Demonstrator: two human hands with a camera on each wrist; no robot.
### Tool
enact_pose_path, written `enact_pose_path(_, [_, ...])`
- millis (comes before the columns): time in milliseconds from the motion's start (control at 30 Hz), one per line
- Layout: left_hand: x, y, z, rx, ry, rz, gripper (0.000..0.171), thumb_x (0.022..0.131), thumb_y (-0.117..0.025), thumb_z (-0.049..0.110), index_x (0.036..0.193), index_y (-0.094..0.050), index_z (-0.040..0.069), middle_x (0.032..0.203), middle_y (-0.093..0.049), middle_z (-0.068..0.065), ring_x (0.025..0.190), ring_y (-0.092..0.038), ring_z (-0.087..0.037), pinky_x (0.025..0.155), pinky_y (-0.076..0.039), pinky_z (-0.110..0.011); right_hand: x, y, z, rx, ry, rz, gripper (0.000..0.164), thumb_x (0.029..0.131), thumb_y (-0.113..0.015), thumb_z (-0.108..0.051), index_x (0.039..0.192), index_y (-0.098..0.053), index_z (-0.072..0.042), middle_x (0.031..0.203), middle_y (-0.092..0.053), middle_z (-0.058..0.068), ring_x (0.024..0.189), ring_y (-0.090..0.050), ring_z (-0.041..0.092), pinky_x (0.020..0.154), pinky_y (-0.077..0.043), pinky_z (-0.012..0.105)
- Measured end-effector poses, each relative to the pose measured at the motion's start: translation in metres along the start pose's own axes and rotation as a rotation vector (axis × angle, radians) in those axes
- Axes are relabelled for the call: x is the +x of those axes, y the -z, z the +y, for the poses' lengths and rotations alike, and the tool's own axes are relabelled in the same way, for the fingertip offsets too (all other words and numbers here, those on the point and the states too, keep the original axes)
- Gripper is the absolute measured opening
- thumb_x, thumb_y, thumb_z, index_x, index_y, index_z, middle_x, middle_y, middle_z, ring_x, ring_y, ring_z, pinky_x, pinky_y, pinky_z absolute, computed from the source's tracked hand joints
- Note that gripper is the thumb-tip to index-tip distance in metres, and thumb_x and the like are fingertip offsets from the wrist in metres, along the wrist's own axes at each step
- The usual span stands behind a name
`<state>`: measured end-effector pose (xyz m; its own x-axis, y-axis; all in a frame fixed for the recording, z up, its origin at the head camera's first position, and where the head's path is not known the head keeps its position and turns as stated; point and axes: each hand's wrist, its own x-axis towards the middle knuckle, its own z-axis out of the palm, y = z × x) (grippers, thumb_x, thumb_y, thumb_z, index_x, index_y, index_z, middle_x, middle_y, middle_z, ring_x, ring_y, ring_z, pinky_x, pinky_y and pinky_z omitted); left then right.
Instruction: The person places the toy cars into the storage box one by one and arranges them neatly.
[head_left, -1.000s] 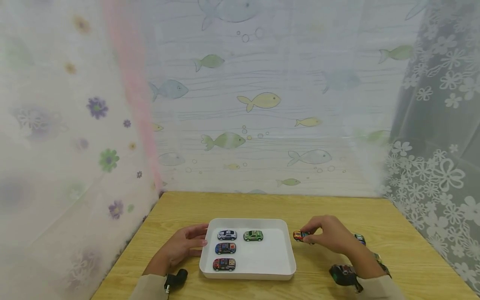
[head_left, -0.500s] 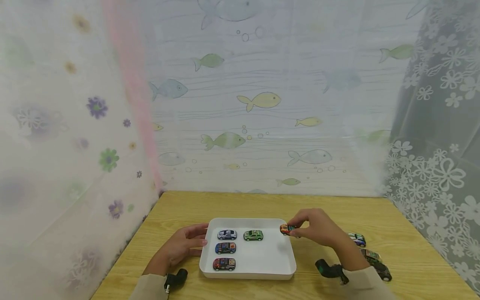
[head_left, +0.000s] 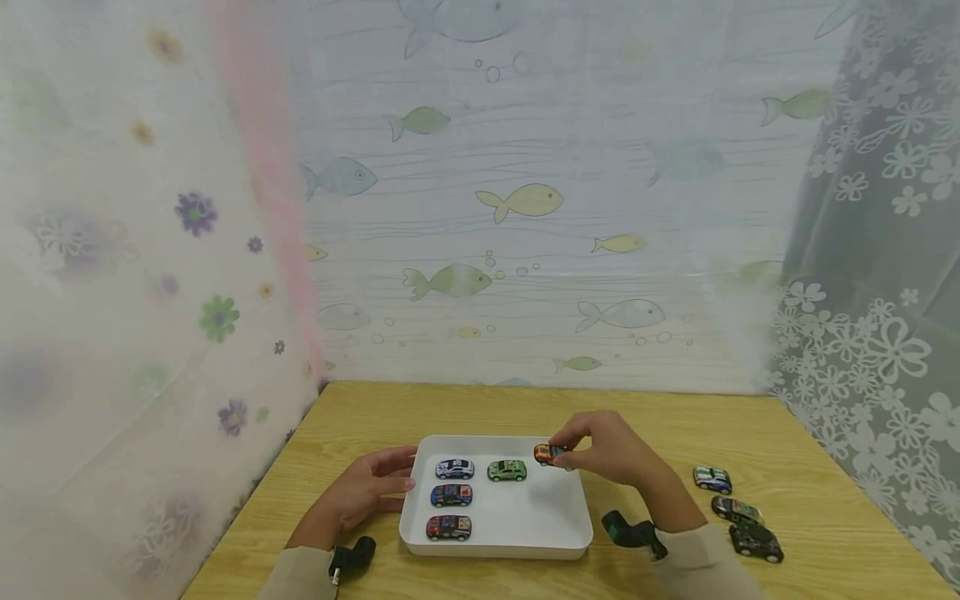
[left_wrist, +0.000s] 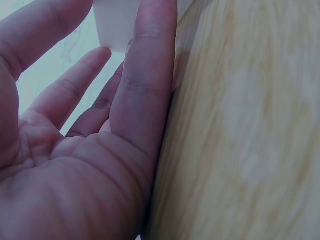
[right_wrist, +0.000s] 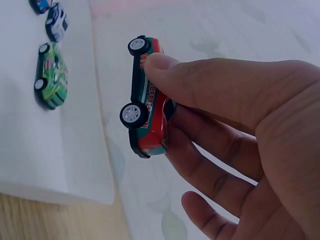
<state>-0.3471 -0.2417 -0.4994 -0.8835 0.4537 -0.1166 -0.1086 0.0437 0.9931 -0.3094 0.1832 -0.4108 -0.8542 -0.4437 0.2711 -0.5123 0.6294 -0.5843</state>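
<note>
Between thumb and fingers, my right hand pinches a red and teal toy car, held over the back right corner of the white tray. In the right wrist view the car shows its side and two wheels. My left hand touches the tray's left side with relaxed, extended fingers; its palm is low by the tabletop in the left wrist view. Inside the tray, a white car, a blue car and a red-black car form a left column. A green car stands beside the white one.
On the wooden table, right of the tray, lie a white-green-blue car, a dark green car and a black car. Black wrist devices sit at both cuffs. A fish-print curtain hangs behind.
My right hand has carried the red and teal car leftward and slightly up, from the table right of the tray to over its back right corner. The left hand has stayed put.
</note>
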Motion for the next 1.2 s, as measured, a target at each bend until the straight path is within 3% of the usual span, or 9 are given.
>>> enact_pose_path(833, [-0.003,-0.001,0.004,0.016,0.000,-0.002,0.071,0.097,-0.073,0.011,0.158,-0.038,0.003,0.160,-0.040,-0.027,0.131,-0.060,-0.031,0.097,-0.059,-0.050,0.019,-0.043,-0.019,0.021,-0.029,-0.069,0.017,0.086,-0.085,-0.019,0.103,-0.083,-0.018,0.096,-0.075,-0.007,0.089,-0.067,0.010,0.072,-0.056,0.025])
enact_pose_path(1200, [-0.003,-0.001,0.003,-0.003,-0.002,-0.010,0.072,0.096,-0.073,0.009,0.159,-0.037,0.002,0.159,-0.041,-0.028,0.132,-0.059,-0.030,0.096,-0.059,-0.050,0.021,-0.062,-0.024,0.038,-0.128,-0.089,0.016,0.083,-0.087,-0.013,0.098,-0.084,-0.015,0.097,-0.076,-0.003,0.085,-0.066,0.010,0.065,-0.055,0.025])
